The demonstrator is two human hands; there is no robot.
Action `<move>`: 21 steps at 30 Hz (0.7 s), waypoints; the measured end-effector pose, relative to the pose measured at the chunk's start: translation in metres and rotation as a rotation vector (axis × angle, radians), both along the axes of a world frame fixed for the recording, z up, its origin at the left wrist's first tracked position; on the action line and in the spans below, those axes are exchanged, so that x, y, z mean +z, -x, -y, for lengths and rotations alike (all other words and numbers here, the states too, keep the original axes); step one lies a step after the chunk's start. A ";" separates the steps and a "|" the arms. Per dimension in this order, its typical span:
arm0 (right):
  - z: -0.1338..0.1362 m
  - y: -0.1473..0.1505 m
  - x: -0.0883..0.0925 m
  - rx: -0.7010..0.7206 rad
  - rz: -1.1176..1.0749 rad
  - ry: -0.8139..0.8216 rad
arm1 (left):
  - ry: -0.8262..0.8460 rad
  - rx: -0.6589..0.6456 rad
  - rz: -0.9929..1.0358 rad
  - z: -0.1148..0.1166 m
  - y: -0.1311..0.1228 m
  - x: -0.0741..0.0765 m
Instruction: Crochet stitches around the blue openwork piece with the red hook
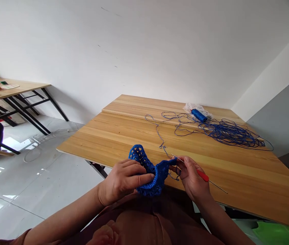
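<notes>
A blue openwork crochet piece [161, 173] hangs at the near edge of the wooden table. My left hand [126, 177] is closed over its left part, thumb and fingers pressing the mesh. My right hand [192, 177] grips a crochet hook [202, 175] with a red handle; its thin metal tip points left, close to the top edge of the piece. Those right fingertips also touch the work's right corner. Blue yarn [162, 140] runs from there across the table. A small yarn loop dangles below the right fingers.
On the table [103, 132], a loose tangle of blue cord [231, 134] lies at the right, beside a blue spool [199, 115] on clear plastic wrap [189, 107]. A wall rises behind. Another table [29, 87] stands at left; a green object [278, 233] is at lower right.
</notes>
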State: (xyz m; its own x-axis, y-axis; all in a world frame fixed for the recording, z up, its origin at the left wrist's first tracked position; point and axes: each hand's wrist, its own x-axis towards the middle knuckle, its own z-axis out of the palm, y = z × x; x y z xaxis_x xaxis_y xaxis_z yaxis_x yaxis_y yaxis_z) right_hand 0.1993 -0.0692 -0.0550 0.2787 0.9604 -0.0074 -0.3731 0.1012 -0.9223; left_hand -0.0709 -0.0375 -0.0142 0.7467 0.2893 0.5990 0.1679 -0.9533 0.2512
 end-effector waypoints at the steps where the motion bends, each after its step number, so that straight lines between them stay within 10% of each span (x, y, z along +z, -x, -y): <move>1: 0.000 -0.002 0.000 0.005 -0.011 -0.016 | -0.045 0.019 -0.059 0.004 0.000 0.005; 5: 0.000 -0.010 -0.007 -0.030 -0.026 -0.047 | -0.063 0.126 -0.269 0.014 -0.009 0.020; 8: 0.000 -0.013 -0.015 -0.063 -0.016 -0.047 | 0.242 0.333 -0.352 0.008 -0.019 0.020; 14: -0.005 -0.010 -0.022 -0.049 0.028 -0.050 | 0.671 0.321 -0.383 -0.028 -0.018 0.012; 21: -0.018 -0.004 -0.015 -0.046 0.025 -0.102 | 0.457 0.361 -0.311 -0.002 -0.011 0.043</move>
